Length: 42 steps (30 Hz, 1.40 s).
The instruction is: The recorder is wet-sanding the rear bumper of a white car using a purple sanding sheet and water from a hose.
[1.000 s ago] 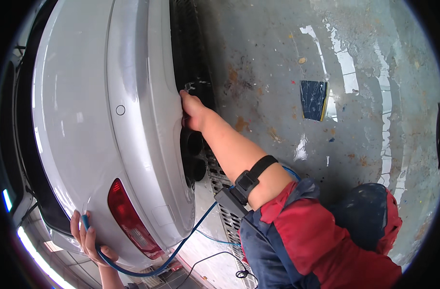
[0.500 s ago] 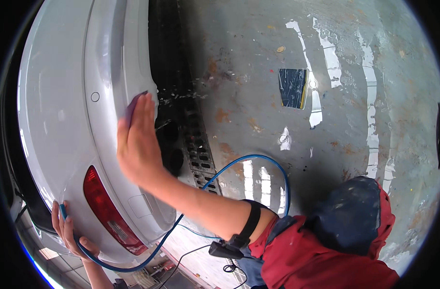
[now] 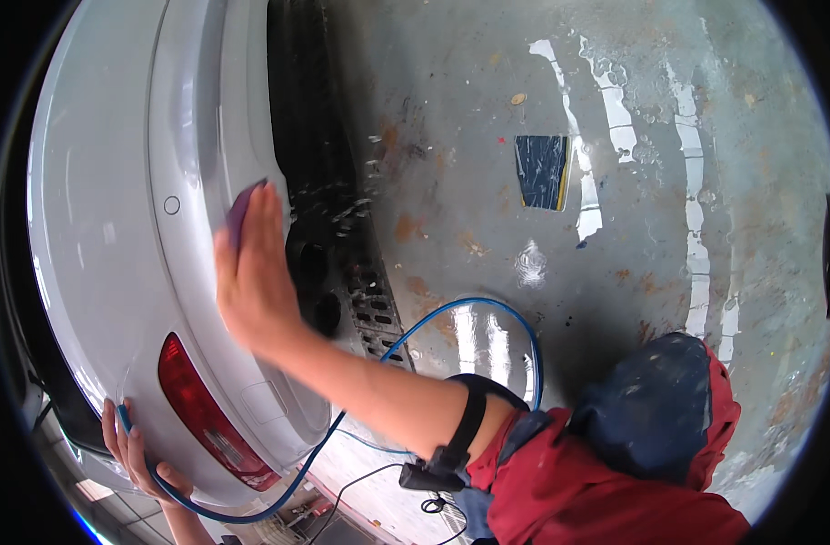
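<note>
Well, my hands were apart, each closed on something. My right hand (image 3: 262, 277) had the purple pad (image 3: 239, 218) between thumb and nearly straight fingers, against the bumper (image 3: 242, 127) — held so, I'd judge, to spread pressure along the curve. My left hand (image 3: 142, 457), beyond the tail light (image 3: 199, 400), gripped the blue hose (image 3: 317, 448) near its end, probably to steady it against the car (image 3: 101, 209); I couldn't tell whether water flowed at the tip. Drops (image 3: 345, 214) showed by the exhausts (image 3: 327, 313). The hose looped wide over the floor (image 3: 451, 195), perhaps for slack. Brands or labels — none I could read.
</note>
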### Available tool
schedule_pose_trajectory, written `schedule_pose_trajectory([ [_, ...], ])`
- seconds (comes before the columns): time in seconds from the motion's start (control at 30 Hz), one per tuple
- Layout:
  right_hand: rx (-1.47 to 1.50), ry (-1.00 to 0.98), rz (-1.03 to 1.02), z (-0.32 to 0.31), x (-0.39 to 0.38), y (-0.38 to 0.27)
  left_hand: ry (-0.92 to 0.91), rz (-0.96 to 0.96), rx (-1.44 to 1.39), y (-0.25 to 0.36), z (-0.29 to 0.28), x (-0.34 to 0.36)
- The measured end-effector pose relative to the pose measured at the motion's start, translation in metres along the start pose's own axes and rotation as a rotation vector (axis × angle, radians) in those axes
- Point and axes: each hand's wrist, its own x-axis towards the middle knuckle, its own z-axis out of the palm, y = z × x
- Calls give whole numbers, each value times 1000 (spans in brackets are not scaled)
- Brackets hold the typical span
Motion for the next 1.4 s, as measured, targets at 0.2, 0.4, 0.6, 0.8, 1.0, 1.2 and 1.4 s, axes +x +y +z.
schedule_pose_trajectory([
  [0.2,878,-335,866,-24,121,90,37,-5,19,0,2,0],
  [0.4,830,-272,951,-6,109,104,25,-3,17,0,2,0],
  [0.6,809,-66,782,-17,23,29,41,-30,18,1,4,1],
  [0.8,665,-143,668,-27,18,21,47,-14,32,3,3,2],
  [1.0,953,-194,954,-30,98,75,54,25,35,4,3,7],
  [1.2,873,-142,918,-23,76,66,54,30,-5,6,3,10],
  [1.4,510,-90,378,-27,-31,29,83,50,-11,5,6,10],
])
